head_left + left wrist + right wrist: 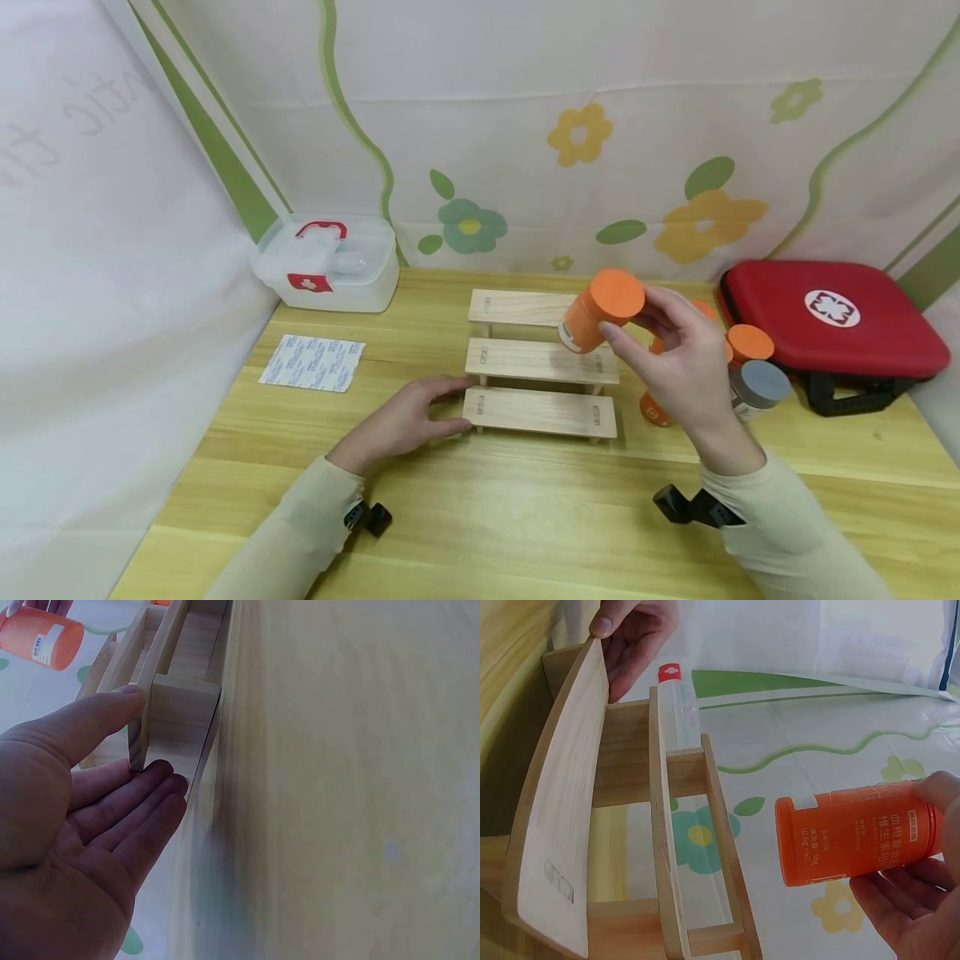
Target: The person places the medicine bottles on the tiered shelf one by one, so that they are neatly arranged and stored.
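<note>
My right hand (678, 350) grips an orange bottle (588, 321) by its orange cap and holds it tilted above the upper steps of a three-step wooden shelf (540, 412). The bottle's printed label (840, 836) shows in the right wrist view. My left hand (408, 421) is at the left end of the lowest step, thumb at its front edge and fingers behind it. In the left wrist view the thumb (112, 709) presses the board's edge while the other fingers lie against the side support.
Several orange bottles (748, 343) and a grey-capped bottle (761, 385) stand right of the shelf, partly hidden by my right hand. Beyond them lies a red first-aid case (885, 333). A clear first-aid box (330, 267) and a blister pack (312, 362) are at left.
</note>
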A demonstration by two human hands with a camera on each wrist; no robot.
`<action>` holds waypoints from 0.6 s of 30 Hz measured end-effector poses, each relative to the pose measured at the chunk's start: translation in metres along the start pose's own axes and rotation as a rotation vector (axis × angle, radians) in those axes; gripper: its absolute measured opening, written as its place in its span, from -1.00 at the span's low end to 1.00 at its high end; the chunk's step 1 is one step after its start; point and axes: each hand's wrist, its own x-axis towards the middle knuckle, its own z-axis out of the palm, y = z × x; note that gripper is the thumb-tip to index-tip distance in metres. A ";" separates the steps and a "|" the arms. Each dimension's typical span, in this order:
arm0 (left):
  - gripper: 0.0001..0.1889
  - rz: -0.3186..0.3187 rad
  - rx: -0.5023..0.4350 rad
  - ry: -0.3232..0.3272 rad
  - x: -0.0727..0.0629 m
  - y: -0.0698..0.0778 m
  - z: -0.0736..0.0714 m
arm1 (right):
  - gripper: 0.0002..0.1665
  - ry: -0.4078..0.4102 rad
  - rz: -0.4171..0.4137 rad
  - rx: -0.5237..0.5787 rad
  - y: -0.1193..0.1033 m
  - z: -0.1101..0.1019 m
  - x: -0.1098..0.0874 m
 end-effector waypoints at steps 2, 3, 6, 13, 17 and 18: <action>-0.33 -0.001 -0.003 0.001 0.000 0.000 0.000 | -0.34 -0.005 -0.003 0.005 0.000 0.003 0.001; -0.33 -0.001 -0.005 0.001 0.000 0.000 0.000 | -0.34 -0.008 -0.003 0.006 0.000 0.004 0.002; -0.33 0.003 -0.012 0.001 -0.001 0.000 0.000 | -0.36 -0.006 0.004 -0.001 -0.001 0.008 0.004; -0.33 0.000 -0.020 -0.003 0.000 0.000 0.000 | -0.36 0.009 0.006 0.010 0.002 0.019 0.009; -0.33 -0.002 -0.015 -0.004 0.000 0.000 0.000 | -0.37 0.000 0.030 0.008 0.003 0.023 0.012; -0.33 -0.001 -0.014 -0.004 0.000 0.000 0.000 | -0.37 -0.002 0.037 0.006 0.003 0.024 0.013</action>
